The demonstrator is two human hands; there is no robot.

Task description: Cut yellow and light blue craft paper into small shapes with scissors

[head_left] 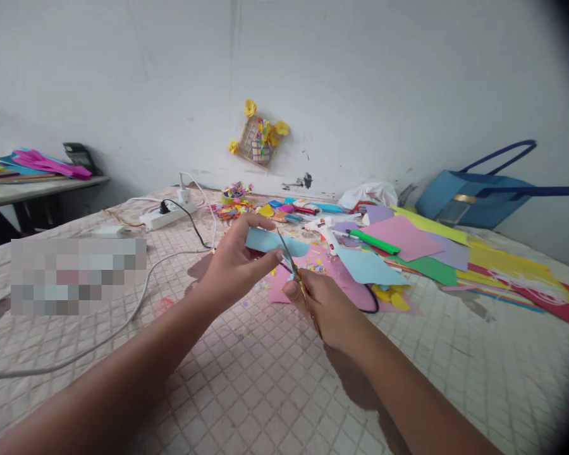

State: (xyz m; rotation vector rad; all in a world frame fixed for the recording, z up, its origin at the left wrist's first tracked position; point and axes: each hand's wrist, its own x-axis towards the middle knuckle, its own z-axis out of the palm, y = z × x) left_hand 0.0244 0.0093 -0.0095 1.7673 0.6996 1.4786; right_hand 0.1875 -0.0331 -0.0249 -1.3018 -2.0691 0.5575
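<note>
A light blue paper strip [265, 242] is pinched between the thumb and fingers of my left hand [239, 259], at the middle of the view. My right hand [325, 303] is closed around a pair of scissors [304, 292], whose blades point up and away at the strip's right part. Where the blades meet the paper is partly hidden and too small to make out. Beneath and beyond my hands, a pink sheet [348, 285] lies on the table with small paper scraps on it.
A white glue gun [326, 235], a green marker [374, 242] and colored paper sheets [408, 237] lie to the right. At the left are a power strip [168, 216] and a white cable [145, 294]. A blue bag [478, 202] stands at the back right.
</note>
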